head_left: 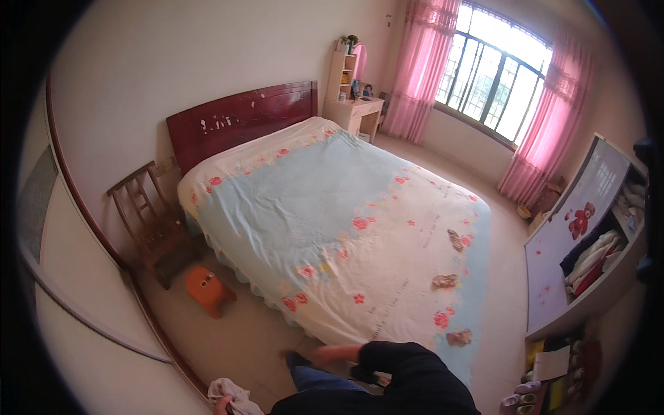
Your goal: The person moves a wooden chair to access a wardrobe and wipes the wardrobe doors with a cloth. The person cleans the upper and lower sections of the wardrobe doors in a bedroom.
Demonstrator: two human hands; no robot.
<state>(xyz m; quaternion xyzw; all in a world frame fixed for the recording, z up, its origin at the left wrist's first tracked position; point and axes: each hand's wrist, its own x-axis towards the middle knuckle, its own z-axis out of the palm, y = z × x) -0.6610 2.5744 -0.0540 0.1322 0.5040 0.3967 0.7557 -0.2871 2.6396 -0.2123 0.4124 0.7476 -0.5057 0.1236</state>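
My left hand is at the lower edge, mostly cut off, with its fingers closed on a crumpled white cloth. My right arm, in a black sleeve, bends across my body. Beside the near edge of the bed, my right hand is over my leg in blue jeans; its fingers are too small and blurred to read. A dark shoe or sock shows on my foot. On the patterned bedspread lie three small crumpled brown bundles, apart from one another along its right side.
An orange plastic stool and a wooden chair stand left of the bed. To the right is a white cabinet with clothes inside, and several shoes on a rack. A desk stands by the pink curtains.
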